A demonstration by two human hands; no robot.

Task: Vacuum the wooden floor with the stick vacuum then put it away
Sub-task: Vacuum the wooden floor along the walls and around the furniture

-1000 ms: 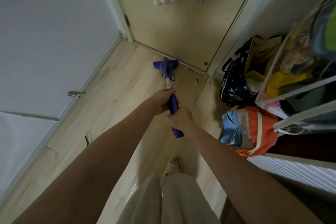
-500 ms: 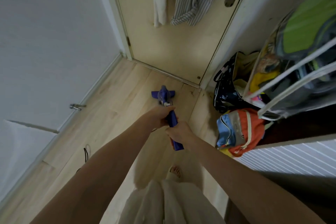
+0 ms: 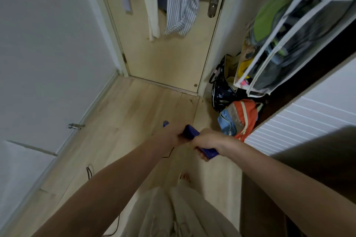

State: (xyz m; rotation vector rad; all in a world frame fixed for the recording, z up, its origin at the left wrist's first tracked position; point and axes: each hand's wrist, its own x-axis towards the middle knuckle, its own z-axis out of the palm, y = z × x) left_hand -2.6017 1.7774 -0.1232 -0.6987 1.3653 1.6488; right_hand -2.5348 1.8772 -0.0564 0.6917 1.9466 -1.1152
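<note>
Both hands clamp the blue plastic stick vacuum handle [image 3: 190,132]: left hand [image 3: 169,135] on the forward part, right hand [image 3: 209,143] nearer its rear end. It hangs over the pale wooden plank floor [image 3: 134,113] (head mostly hidden behind the left hand), near the orange-and-blue fabric backpack [image 3: 240,119].

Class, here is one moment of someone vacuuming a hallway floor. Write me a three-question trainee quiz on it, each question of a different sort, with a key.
1. True or false: both the left hand and the right hand grip the blue stick vacuum.
2. Multiple choice: the orange and blue backpack lies
A. on the floor at the right, by the white cabinet
B. hanging on the door
C. against the left wall
3. Fill in: the striped shirt hangs on the ____.

Key: 1 true; 2 A; 3 door.
</note>
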